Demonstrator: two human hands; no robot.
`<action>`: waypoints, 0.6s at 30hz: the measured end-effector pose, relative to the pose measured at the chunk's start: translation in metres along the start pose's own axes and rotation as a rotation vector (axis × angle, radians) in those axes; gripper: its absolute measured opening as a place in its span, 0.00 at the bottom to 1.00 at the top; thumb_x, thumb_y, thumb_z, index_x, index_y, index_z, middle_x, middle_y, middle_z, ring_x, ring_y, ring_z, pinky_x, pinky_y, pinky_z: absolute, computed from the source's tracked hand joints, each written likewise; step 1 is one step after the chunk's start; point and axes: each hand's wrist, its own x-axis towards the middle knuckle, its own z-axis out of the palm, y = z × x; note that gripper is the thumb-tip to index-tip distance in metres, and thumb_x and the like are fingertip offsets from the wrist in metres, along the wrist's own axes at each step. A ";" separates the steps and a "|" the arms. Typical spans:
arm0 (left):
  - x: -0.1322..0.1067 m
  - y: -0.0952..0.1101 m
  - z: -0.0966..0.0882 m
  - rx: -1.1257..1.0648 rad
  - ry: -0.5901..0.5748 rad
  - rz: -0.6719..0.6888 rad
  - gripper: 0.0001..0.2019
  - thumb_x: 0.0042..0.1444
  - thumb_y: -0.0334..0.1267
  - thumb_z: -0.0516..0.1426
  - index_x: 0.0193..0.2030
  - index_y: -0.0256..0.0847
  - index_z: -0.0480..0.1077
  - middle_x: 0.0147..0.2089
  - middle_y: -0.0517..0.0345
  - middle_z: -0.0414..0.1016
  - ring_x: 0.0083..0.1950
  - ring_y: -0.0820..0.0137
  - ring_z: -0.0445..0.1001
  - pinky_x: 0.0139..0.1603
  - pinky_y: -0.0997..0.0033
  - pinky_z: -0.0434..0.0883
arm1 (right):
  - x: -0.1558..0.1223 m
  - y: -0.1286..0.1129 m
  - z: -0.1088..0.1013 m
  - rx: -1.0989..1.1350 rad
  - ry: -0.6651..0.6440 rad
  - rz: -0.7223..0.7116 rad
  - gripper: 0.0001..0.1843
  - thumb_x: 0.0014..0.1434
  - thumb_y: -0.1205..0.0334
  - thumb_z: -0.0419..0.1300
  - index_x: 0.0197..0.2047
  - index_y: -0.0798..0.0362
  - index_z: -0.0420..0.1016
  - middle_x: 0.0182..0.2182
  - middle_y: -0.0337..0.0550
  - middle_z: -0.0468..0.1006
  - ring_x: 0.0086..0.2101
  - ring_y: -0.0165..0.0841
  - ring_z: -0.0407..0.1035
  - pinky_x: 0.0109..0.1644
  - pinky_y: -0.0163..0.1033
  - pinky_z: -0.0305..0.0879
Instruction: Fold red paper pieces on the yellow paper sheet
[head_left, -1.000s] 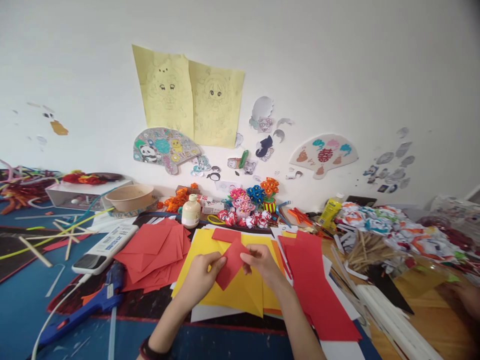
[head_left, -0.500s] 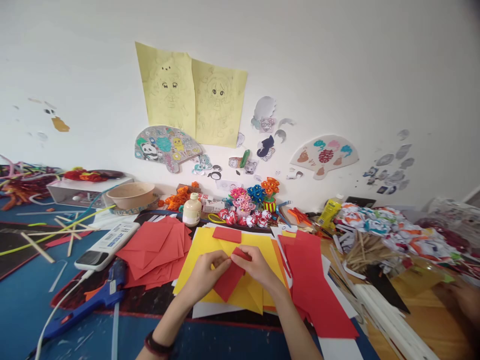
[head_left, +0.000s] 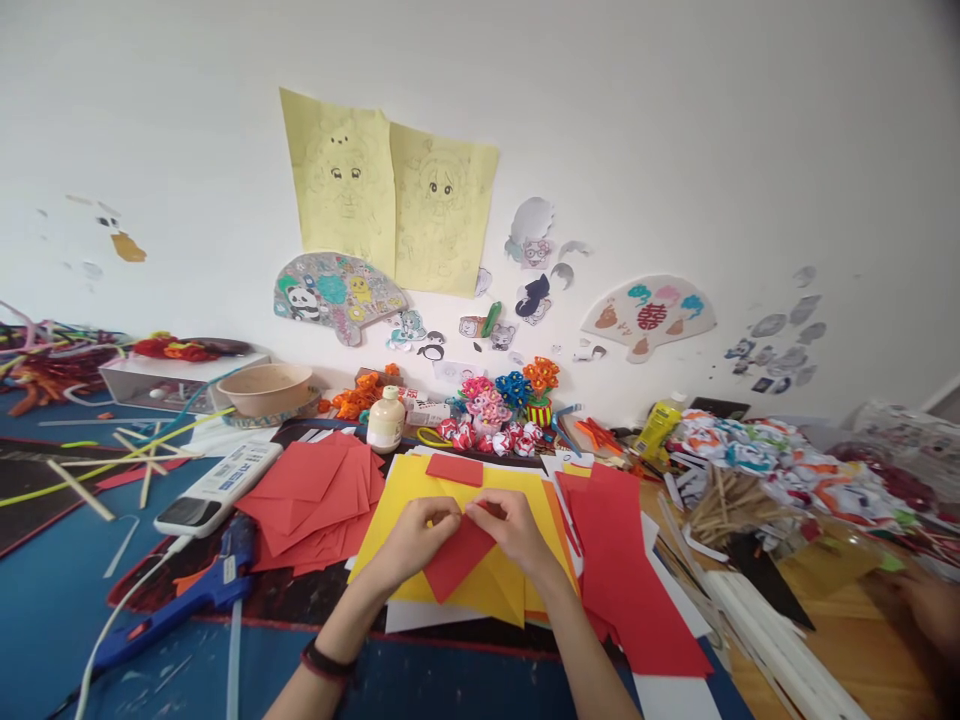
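Observation:
A piece of red paper (head_left: 459, 560) is pinched along its upper edge between my two hands. My left hand (head_left: 421, 535) grips its upper left part, thumb and fingers pressed together. Close beside it, my right hand (head_left: 511, 530) pinches the upper right part; the fingers hide that edge. Under them lies a stack of yellow paper (head_left: 375, 510) with white sheets below. A small folded red piece (head_left: 454, 469) rests at the top of the yellow sheets. Loose red squares (head_left: 315, 500) are heaped to the left, and larger red sheets (head_left: 622, 570) lie to the right.
A blue glue gun (head_left: 180, 605) and a white power strip (head_left: 217, 490) with its cable lie at left. A cream bottle (head_left: 386, 422) and craft flowers (head_left: 499, 395) stand along the wall. White strips (head_left: 772, 640) and another person's hand (head_left: 930, 605) are at right.
My hands have shifted slightly on the red paper, whose upper edge now shows less between the fingers. The view has moved a little. The heaps of paper stay put.

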 end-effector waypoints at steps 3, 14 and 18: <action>-0.001 0.000 -0.004 -0.040 -0.024 0.009 0.09 0.52 0.34 0.48 0.23 0.38 0.61 0.24 0.64 0.60 0.28 0.75 0.57 0.29 0.76 0.55 | -0.001 -0.001 -0.008 -0.004 0.037 0.011 0.16 0.59 0.55 0.58 0.23 0.55 0.70 0.20 0.36 0.62 0.24 0.29 0.55 0.27 0.34 0.48; -0.014 -0.003 -0.034 -0.128 0.003 -0.072 0.13 0.52 0.35 0.48 0.21 0.37 0.67 0.22 0.59 0.70 0.26 0.74 0.64 0.30 0.75 0.59 | -0.003 0.008 -0.025 0.025 0.254 0.027 0.18 0.57 0.51 0.59 0.22 0.53 0.64 0.20 0.34 0.59 0.24 0.30 0.52 0.27 0.35 0.47; -0.013 -0.011 -0.026 -0.001 0.100 -0.109 0.16 0.57 0.45 0.48 0.30 0.37 0.71 0.26 0.59 0.73 0.27 0.72 0.65 0.29 0.75 0.58 | -0.002 0.016 -0.018 0.057 0.276 0.043 0.19 0.57 0.51 0.59 0.22 0.52 0.60 0.21 0.34 0.56 0.24 0.29 0.50 0.28 0.35 0.46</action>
